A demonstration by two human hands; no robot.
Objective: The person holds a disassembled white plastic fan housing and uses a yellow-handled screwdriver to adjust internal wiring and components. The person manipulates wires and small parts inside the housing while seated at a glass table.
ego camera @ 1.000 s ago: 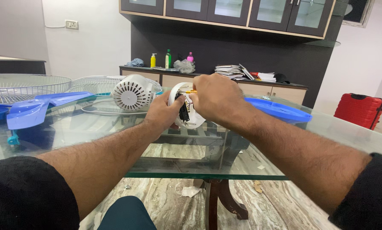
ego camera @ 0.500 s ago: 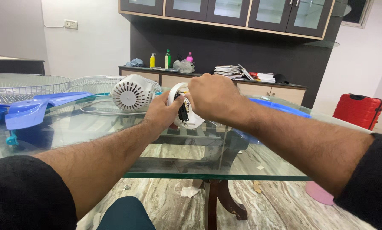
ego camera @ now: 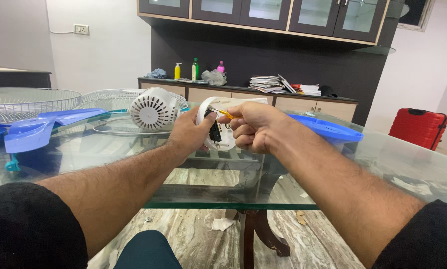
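Hands grip a round white fan housing [ego camera: 223, 130], left hand [ego camera: 189, 133] steadying, right hand [ego camera: 253, 127] pinching a yellow screwdriver [ego camera: 225, 113].

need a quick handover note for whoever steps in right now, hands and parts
Left hand grips the round white plastic fan housing piece, open side facing the person, above the glass table.
Right hand holds a thin yellow-handled tool, tip inside the housing near a black part.
White ribbed motor casing sits behind; blue fan blades and wire grilles lie left, another blue blade right.
Done: fan is in pieces. Left: work inside the housing is under way.
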